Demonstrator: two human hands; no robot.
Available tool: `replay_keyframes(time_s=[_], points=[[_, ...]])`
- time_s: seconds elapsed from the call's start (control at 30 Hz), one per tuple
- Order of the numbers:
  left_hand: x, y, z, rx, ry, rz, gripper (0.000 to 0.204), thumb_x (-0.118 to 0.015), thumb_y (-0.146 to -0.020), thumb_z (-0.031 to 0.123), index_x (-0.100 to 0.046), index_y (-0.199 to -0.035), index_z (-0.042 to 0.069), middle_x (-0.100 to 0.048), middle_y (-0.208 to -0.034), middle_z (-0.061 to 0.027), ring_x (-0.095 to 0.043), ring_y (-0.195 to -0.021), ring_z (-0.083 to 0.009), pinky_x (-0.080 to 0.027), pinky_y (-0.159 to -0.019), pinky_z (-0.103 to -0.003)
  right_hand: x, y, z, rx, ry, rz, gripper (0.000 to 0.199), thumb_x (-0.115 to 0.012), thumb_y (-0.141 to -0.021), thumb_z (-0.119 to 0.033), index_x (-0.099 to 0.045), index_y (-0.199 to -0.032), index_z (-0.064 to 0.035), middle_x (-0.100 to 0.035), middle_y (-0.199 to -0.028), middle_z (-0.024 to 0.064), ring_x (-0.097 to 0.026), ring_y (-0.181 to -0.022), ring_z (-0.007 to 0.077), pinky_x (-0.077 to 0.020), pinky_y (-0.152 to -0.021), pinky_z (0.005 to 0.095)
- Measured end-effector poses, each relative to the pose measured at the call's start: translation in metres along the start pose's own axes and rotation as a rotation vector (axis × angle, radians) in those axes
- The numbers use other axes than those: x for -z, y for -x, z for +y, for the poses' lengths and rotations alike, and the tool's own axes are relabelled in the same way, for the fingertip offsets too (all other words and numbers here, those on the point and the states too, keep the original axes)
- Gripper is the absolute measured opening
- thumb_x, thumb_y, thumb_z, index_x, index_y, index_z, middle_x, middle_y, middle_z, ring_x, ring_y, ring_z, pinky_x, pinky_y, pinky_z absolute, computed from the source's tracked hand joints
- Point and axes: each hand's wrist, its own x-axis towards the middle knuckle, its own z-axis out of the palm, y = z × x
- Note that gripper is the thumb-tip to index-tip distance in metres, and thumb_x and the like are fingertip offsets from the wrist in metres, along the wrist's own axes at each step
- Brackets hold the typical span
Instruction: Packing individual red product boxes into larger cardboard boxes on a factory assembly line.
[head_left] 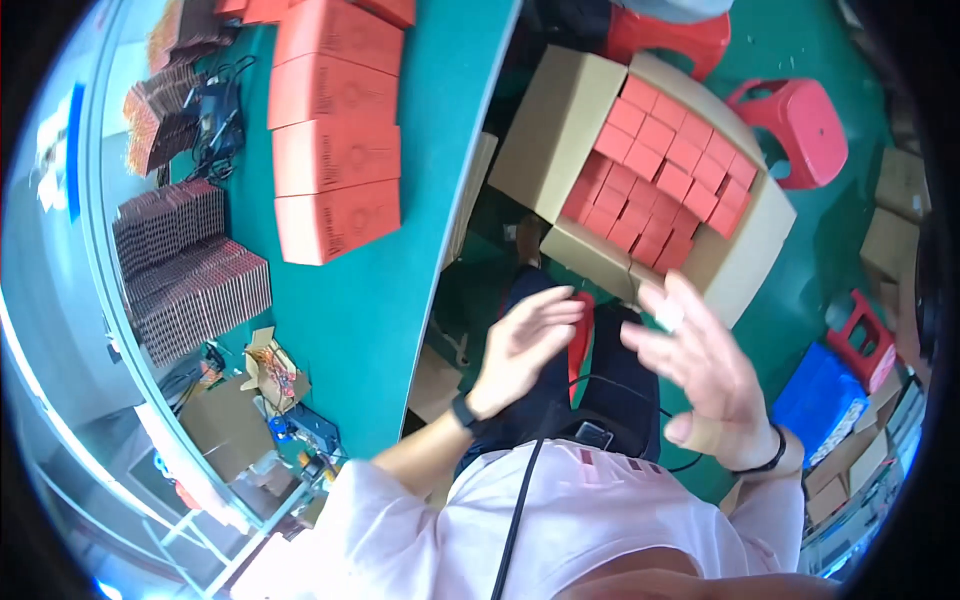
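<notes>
My left hand (528, 338) is raised over my lap, fingers stretched out and nothing in them. To its right, my right hand (708, 370) is held up with its fingers spread, slightly blurred, also holding nothing. A small white patch shows on one of its fingers, and a tan strip near its thumb. Just beyond both hands stands a large open carton (745, 262) with its flaps folded out. Small red boxes (655, 135) fill it in rows; those on its near left side sit lower than the far ones. Neither hand touches the carton.
On the green table (335, 330) at left, larger red boxes (335, 155) form a row. Stacked dark cardboard dividers (190, 275) lie behind them. Red plastic stools (800, 130) stand on the green floor past the carton. A blue bin (820, 400) is at right. A black cable (520, 500) crosses my shirt.
</notes>
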Motion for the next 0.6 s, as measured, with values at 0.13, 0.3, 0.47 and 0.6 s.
replay_keyframes(time_s=[0.13,0.3,0.47,0.6], points=[[0.091,0.050,0.034,-0.063,0.363,0.513,0.065,-0.046,-0.100,0.033,-0.020,-0.145,-0.006,-0.037,-0.142,-0.0258,-0.049,-0.125,-0.0351,-0.037,-0.107,-0.045,-0.071,-0.068,-0.046,0.417,0.357,-0.093,0.094,-0.071,-0.083,-0.030,-0.012,-0.151,-0.0010,-0.025,-0.154,0.0181,-0.035,-0.138,0.0297,-0.0291,-0.111,0.0393],[0.153,0.024,0.076,-0.063,0.555,0.487,0.093,-0.054,-0.090,0.058,-0.014,-0.146,-0.004,-0.026,-0.149,-0.0244,-0.028,-0.138,-0.0367,-0.024,-0.114,-0.045,-0.127,-0.281,-0.114,0.726,0.588,0.220,0.120,-0.080,-0.069,-0.052,-0.015,-0.141,0.0184,-0.033,-0.144,0.0328,-0.032,-0.138,0.0344,-0.0292,-0.111,0.0370],[0.175,-0.005,0.085,-0.088,0.591,0.400,0.083,-0.058,-0.088,0.058,-0.026,-0.146,0.009,-0.033,-0.147,-0.0178,-0.030,-0.136,-0.0334,-0.023,-0.114,-0.045,-0.135,-0.437,-0.143,0.780,0.733,0.269,0.123,-0.076,-0.069,-0.058,-0.010,-0.147,0.0111,-0.021,-0.151,0.0295,-0.023,-0.142,0.0343,-0.0232,-0.115,0.0390],[0.174,-0.004,0.092,-0.094,0.622,0.423,0.074,-0.057,-0.091,0.055,-0.030,-0.146,0.013,-0.040,-0.146,-0.0058,-0.037,-0.133,-0.0246,-0.025,-0.112,-0.042,-0.132,-0.484,-0.152,0.531,0.749,0.003,0.070,-0.073,-0.078,-0.047,-0.057,-0.126,0.0025,-0.061,-0.122,0.0171,-0.056,-0.116,0.0226,-0.0412,-0.100,0.0324]])
